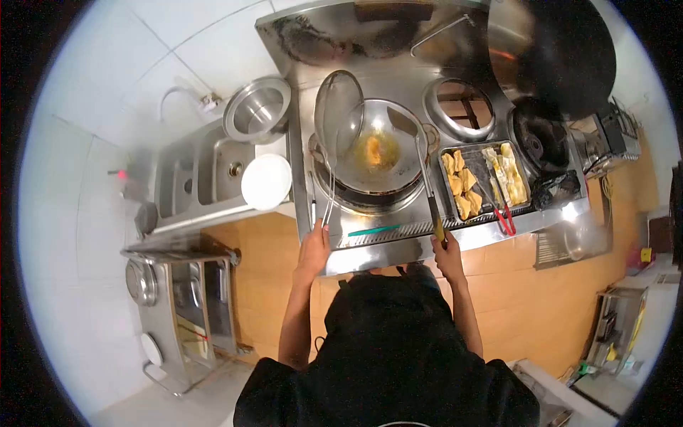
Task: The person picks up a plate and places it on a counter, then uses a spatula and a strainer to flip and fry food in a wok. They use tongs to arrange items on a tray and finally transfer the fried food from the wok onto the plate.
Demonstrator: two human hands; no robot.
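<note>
My left hand (314,250) is closed around the wire handle of a large round mesh strainer (339,107), which is raised and tilted over the left side of a wok (404,167). In the wok's bottom, a golden-brown piece of food (374,151) lies in yellowish oil. My right hand (448,257) grips a long-handled metal cooking utensil (432,206). Its shaft reaches up to the wok's right rim, where I cannot make out the shape of its head. Right of it, a metal tray (478,158) holds golden pieces (461,183) and paler strips (512,174).
Red-handled tongs (506,220) rest across the tray. A green utensil (373,230) lies along the stove's front grate. To the left are a steel pot (257,110), a white plate (267,182) and a sink (226,171). An open burner ring (435,117) sits behind the tray.
</note>
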